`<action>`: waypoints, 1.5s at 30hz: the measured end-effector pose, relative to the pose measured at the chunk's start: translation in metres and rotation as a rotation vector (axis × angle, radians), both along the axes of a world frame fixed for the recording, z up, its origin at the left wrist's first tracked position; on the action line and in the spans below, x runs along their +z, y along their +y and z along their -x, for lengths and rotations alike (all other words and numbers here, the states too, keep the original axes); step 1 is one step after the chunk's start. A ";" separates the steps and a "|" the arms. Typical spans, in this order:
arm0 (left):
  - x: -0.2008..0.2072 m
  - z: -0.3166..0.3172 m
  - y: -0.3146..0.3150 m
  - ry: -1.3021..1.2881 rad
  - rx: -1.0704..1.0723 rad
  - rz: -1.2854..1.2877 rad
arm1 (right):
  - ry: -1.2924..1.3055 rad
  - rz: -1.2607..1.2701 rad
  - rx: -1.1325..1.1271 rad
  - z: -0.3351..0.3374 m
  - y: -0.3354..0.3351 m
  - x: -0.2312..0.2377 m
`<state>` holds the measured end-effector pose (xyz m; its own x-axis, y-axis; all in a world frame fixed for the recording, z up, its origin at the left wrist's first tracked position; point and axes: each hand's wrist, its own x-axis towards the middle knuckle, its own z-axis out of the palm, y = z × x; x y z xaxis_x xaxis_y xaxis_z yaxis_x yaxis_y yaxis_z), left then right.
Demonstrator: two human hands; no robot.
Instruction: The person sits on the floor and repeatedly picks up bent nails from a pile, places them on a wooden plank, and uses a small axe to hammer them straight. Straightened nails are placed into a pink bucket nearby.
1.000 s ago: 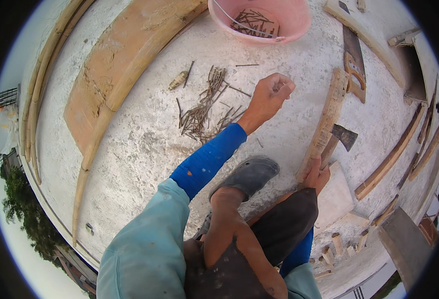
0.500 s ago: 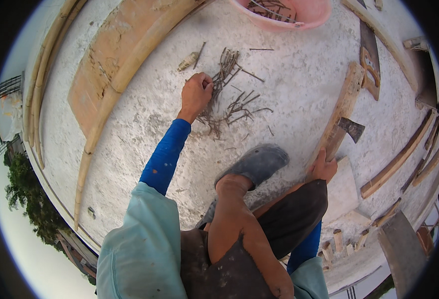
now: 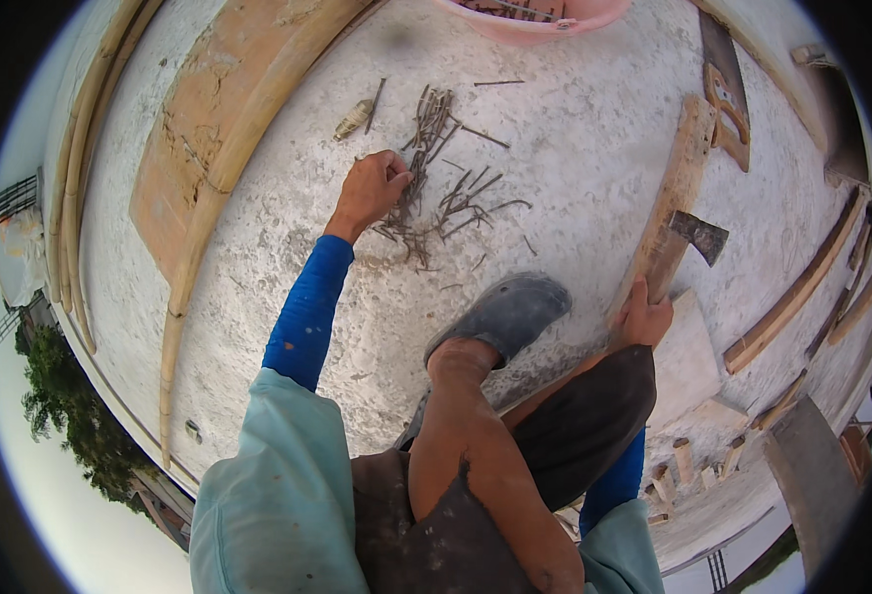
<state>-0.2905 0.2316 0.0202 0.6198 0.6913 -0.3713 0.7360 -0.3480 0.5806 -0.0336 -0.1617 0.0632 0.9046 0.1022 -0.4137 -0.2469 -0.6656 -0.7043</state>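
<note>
My left hand [image 3: 374, 188], in a blue sleeve, is at the left side of a loose pile of rusty nails [image 3: 424, 139] on the pale, rough concrete. Its fingers are curled together at the thumb; whatever they pinch is hidden. More bent nails [image 3: 471, 203] spread out right of the pile. Beside my right knee, my right hand [image 3: 644, 315] is closed around the handle of a hatchet, whose dark head [image 3: 699, 238] points to the right. The hatchet lies along a wooden plank [image 3: 676, 178], and its handle is hard to tell from the plank.
A pink tub [image 3: 545, 28] with nails stands at the far edge. A handsaw [image 3: 728, 109] lies beyond the plank. A small wrapped bundle [image 3: 354, 120] is left of the pile. Bamboo poles [image 3: 198, 233] edge a brown board [image 3: 184, 168]. My shod foot [image 3: 503, 315] is between my hands.
The view has shifted slightly, so the nails, tub and saw sit higher and mostly further left. My left hand stays by the nail pile, fingers still curled; my right hand keeps its hold.
</note>
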 end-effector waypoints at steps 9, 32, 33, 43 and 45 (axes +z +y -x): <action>0.041 0.016 -0.039 -0.413 0.502 0.408 | 0.024 -0.007 -0.039 -0.001 -0.002 -0.003; 0.114 -0.117 -0.064 -0.812 0.312 0.825 | 0.038 0.030 -0.066 0.000 0.002 0.006; 0.109 -0.135 -0.075 -0.801 0.236 0.811 | 0.032 0.009 -0.096 0.003 0.003 0.008; 0.038 -0.272 -0.189 -0.510 0.047 1.385 | 0.083 -0.163 -0.264 0.006 -0.008 0.017; 0.031 -0.279 -0.200 -0.451 -0.012 1.273 | 0.085 -0.112 -0.275 0.006 -0.016 0.019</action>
